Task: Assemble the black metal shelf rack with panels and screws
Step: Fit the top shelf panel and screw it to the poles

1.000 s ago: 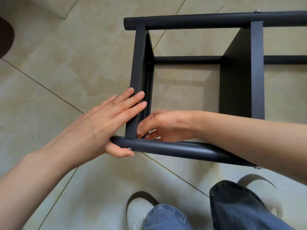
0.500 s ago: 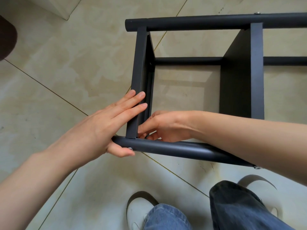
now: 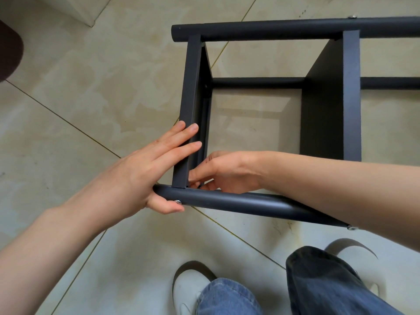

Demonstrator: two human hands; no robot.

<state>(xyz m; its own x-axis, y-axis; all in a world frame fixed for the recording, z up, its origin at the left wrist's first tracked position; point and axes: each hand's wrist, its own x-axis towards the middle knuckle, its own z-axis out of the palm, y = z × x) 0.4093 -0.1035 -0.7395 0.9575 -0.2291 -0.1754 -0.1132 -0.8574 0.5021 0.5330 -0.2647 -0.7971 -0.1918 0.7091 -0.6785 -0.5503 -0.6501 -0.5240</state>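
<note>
The black metal shelf rack [image 3: 268,30] lies on its side on the tiled floor. My left hand [image 3: 145,169] lays straight fingers flat on the edge of the end panel [image 3: 191,96], with its thumb under the near tube [image 3: 245,202] beside a silver screw head [image 3: 178,201]. My right hand [image 3: 222,171] reaches inside the frame, and its fingertips pinch a small dark part at the inner corner where panel and tube meet; the part is mostly hidden. A second panel [image 3: 329,105] stands further right.
Another screw head [image 3: 352,228] shows at the near tube's right end, and one [image 3: 353,17] on the far tube. My white shoes [image 3: 188,289] and jeans [image 3: 322,283] are just below the rack. A dark object [image 3: 9,53] sits at the left edge.
Both hands stay at the same corner. My left fingers have slid a little along the panel edge, and my right fingertips have shifted slightly lower toward the joint.
</note>
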